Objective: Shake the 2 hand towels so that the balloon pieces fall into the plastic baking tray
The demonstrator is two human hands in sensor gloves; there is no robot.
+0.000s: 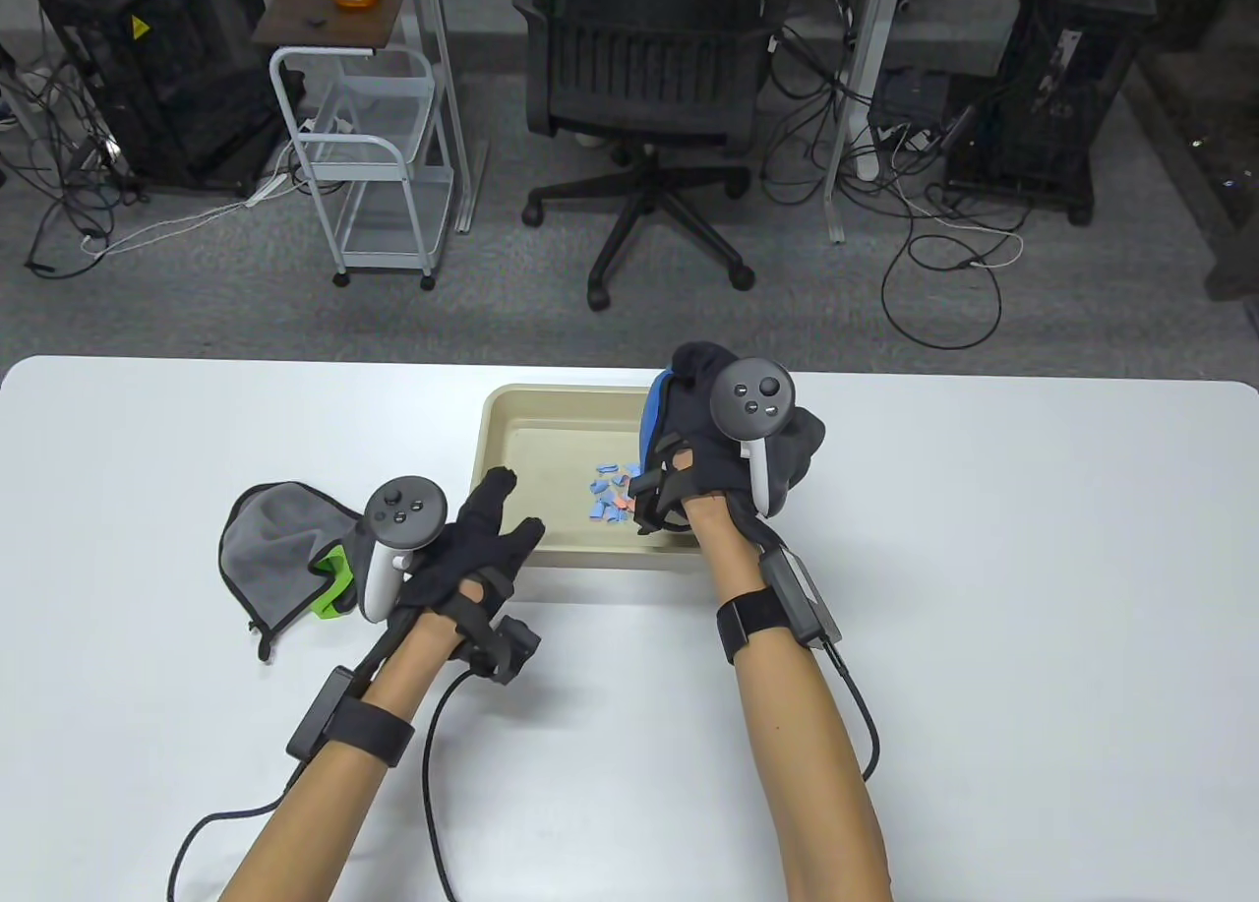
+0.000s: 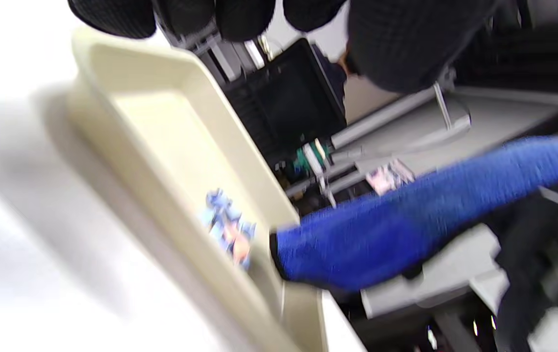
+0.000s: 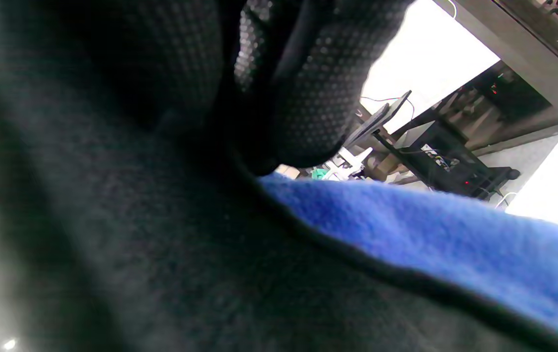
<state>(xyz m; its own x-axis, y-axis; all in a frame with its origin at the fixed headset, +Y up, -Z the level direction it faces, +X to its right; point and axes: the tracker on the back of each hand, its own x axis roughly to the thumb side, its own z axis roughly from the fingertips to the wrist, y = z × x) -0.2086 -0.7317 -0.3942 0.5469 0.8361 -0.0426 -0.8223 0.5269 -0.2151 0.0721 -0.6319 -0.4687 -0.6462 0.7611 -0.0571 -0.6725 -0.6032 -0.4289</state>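
A beige plastic baking tray (image 1: 511, 420) sits mid-table with several blue and pink balloon pieces (image 1: 610, 497) in its near right part, also seen as balloon pieces (image 2: 230, 230). My right hand (image 1: 708, 450) grips a bunched blue-and-dark-grey towel (image 1: 802, 440) above the tray's right side; the blue towel (image 2: 406, 225) hangs over the tray (image 2: 161, 127). My left hand (image 1: 472, 548) lies with straight fingers at the tray's near left corner, holding nothing. A grey-and-green towel (image 1: 285, 548) lies crumpled on the table left of that hand.
The white table (image 1: 984, 597) stretches wide to the right and near side. Beyond its far edge stand an office chair (image 1: 644, 86), a white cart (image 1: 369, 164) and cables on the floor.
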